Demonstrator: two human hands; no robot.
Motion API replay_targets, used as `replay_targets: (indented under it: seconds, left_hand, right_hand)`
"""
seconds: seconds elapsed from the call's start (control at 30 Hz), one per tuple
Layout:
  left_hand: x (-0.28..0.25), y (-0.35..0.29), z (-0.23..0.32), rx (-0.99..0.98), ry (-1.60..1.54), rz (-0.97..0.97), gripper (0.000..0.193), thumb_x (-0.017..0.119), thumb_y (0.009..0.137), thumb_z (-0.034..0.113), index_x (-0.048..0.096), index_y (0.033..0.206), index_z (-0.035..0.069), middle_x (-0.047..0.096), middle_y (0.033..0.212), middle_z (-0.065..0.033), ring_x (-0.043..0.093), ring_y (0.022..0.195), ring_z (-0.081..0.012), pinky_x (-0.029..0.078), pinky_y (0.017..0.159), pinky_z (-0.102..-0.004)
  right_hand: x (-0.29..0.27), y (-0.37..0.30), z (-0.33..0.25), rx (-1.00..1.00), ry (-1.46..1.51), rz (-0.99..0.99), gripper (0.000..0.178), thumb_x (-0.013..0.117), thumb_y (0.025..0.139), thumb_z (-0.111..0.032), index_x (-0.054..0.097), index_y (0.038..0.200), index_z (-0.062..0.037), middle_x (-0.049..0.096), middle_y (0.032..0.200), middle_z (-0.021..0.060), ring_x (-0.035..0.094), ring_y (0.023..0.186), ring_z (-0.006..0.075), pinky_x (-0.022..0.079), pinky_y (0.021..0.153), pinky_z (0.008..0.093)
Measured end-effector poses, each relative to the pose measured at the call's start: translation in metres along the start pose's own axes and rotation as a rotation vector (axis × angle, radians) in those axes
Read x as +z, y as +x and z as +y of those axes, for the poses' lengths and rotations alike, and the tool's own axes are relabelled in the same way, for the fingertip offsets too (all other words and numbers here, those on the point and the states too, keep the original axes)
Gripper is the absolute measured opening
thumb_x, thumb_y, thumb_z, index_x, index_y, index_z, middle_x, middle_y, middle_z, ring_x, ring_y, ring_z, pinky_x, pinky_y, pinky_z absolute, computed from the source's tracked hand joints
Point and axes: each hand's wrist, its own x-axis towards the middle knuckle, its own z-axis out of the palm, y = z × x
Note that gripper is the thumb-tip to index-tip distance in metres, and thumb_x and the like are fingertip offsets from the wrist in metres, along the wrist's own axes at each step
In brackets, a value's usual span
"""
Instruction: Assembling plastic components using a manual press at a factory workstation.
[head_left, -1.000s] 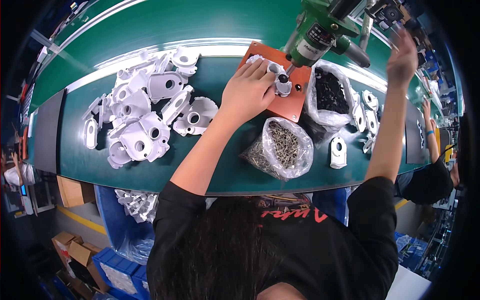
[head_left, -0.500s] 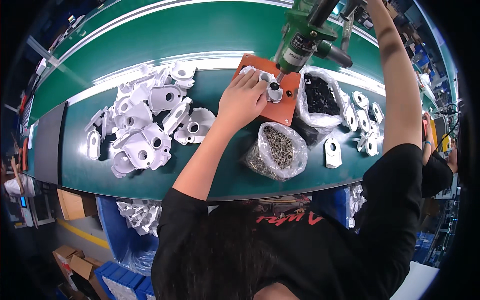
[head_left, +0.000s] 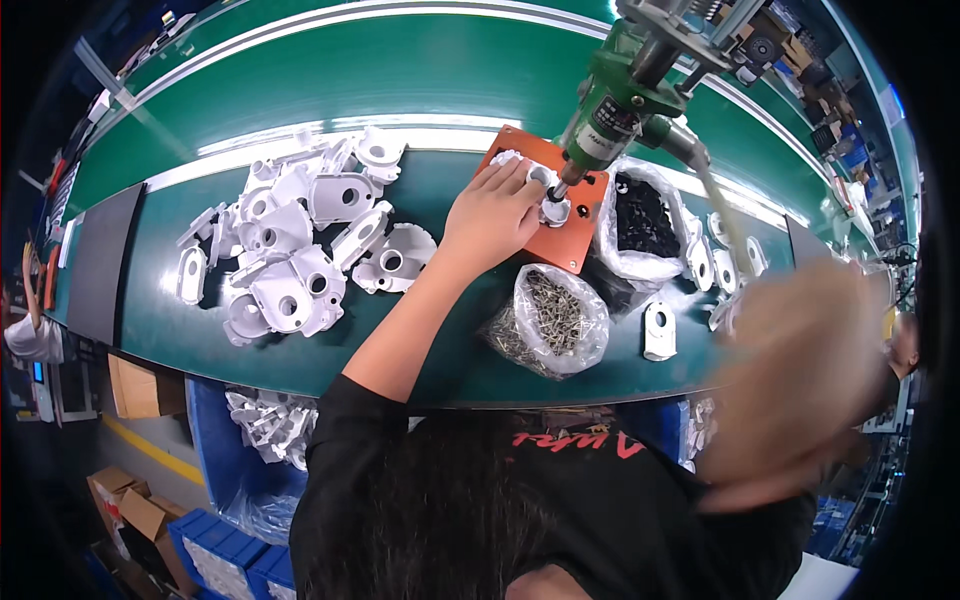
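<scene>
My left hand [head_left: 497, 213] lies over a white plastic housing [head_left: 556, 212] on an orange fixture plate [head_left: 566, 252], fingers pressed together and holding the part down. Much of the housing is hidden under the fingers. Just right of my fingertips, a green powered screwdriver on a stand [head_left: 606, 112] points its bit down at the housing; whether the tip touches cannot be made out. My right hand [head_left: 810, 370] is a motion smear at the lower right, apart from the machine, its fingers unreadable.
A pile of white housings [head_left: 285, 260] covers the bench's left. Near the fixture stand a clear bag of screws [head_left: 562, 315] and a bag of black parts [head_left: 643, 220]. White plates [head_left: 660, 332] lie to the right. Below the bench edge is a blue bin [head_left: 215, 440].
My right arm has dropped from its raised reach at the screwdriver stand to the lower right. My left hand stays on the housing. The view has shifted slightly.
</scene>
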Motion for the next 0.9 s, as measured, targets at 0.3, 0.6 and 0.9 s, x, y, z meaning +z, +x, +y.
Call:
replay_targets:
  seconds: [0.3,0.6,0.9]
  left_hand:
    - [0.012,0.001,0.005,0.084,-0.163,0.066,0.038,0.061,0.078,0.018,0.054,0.111,0.001,0.062,0.11,-0.0164,0.055,0.11,-0.0319,0.044,0.093,-0.0404]
    - [0.018,0.02,0.023,0.034,-0.192,-0.041,0.048,0.062,0.078,0.022,0.048,0.118,0.0,0.061,0.102,-0.017,0.058,0.097,-0.0333,0.047,0.083,-0.0409]
    - [0.022,0.016,0.018,-0.014,-0.132,-0.215,0.052,0.058,0.08,0.017,0.045,0.128,0.003,0.051,0.127,-0.0206,0.05,0.115,-0.0357,0.042,0.094,-0.0406]
  right_hand:
    - [0.042,-0.008,-0.012,0.056,-0.144,0.411,0.023,0.062,0.08,-0.026,0.058,0.066,-0.0078,0.051,0.054,0.0052,0.052,0.047,0.0262,0.042,0.043,0.0368]
    - [0.024,-0.2,0.131,0.523,0.174,1.647,0.043,0.049,0.092,-0.037,0.047,0.118,-0.0036,0.058,0.098,0.0086,0.055,0.09,0.0177,0.045,0.081,0.0307]
    - [0.28,-0.113,0.092,1.461,-0.649,1.522,0.044,0.074,0.067,-0.021,0.057,0.103,-0.0037,0.052,0.108,0.0173,0.049,0.105,0.0347,0.038,0.09,0.0425]
